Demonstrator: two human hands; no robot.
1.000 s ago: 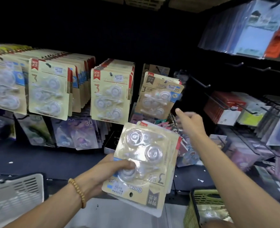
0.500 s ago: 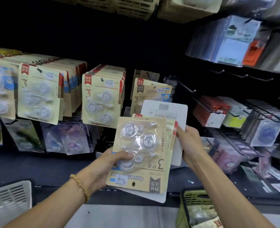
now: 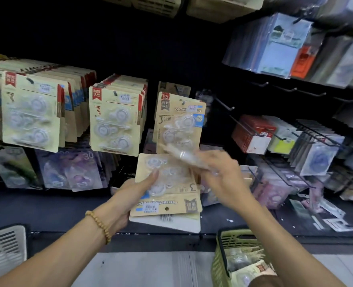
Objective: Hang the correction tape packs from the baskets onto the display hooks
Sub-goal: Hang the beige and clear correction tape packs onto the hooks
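Two baskets, green (image 3: 223, 257) and grey (image 3: 4, 247), below packed display hooks (image 3: 225, 104).

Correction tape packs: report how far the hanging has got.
Done: several packs hang on the hook ahead. In hand: the left hand holds an upside-down stack; the right hand grips one blurred pack. Left: that stack, plus packs in the green basket.

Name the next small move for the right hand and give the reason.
Probably lift the blurred pack the right hand grips up to the hook with the hanging packs just above; the left hand holds the remaining stack upside down.
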